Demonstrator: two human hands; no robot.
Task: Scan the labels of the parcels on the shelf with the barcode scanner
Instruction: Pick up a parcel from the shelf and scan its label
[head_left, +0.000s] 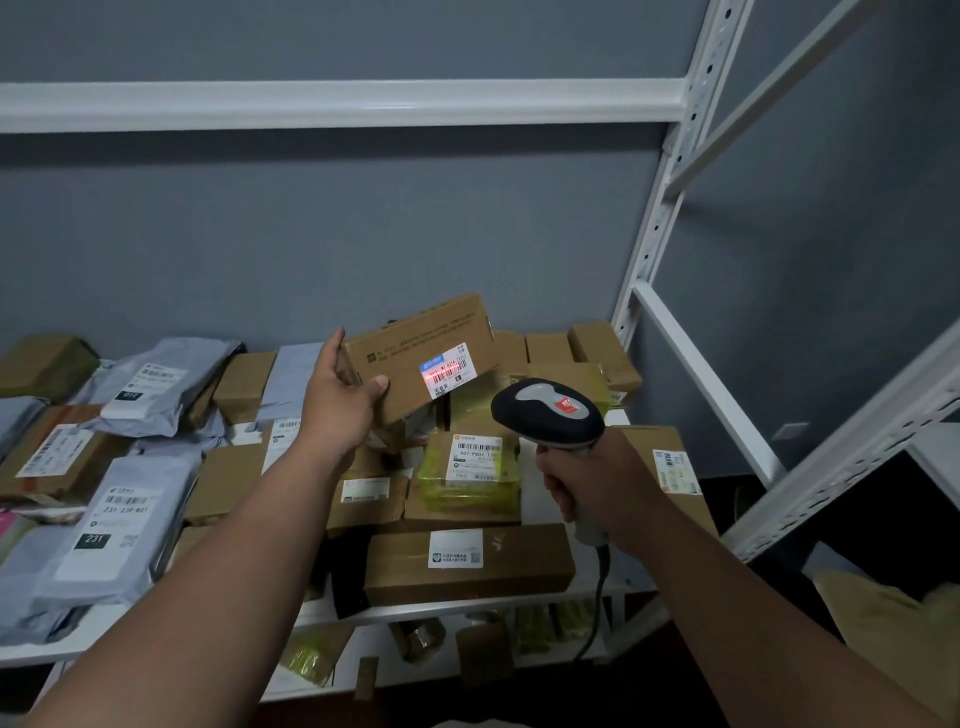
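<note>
My left hand (340, 395) grips the left end of a brown cardboard parcel (410, 348) and holds it tilted above the shelf pile. Its white label (448, 370) faces me, and a red scan line glows across the barcode. My right hand (597, 483) grips the handle of a black and grey barcode scanner (548, 413), whose head points at that label from the lower right. A cable hangs down from the scanner's handle.
The white shelf (457, 610) holds several cardboard boxes, grey poly mailers (111, 535) on the left and a yellow-wrapped parcel (470, 467) in the middle. White metal uprights (660, 208) stand at the right. More parcels lie on the lower shelf.
</note>
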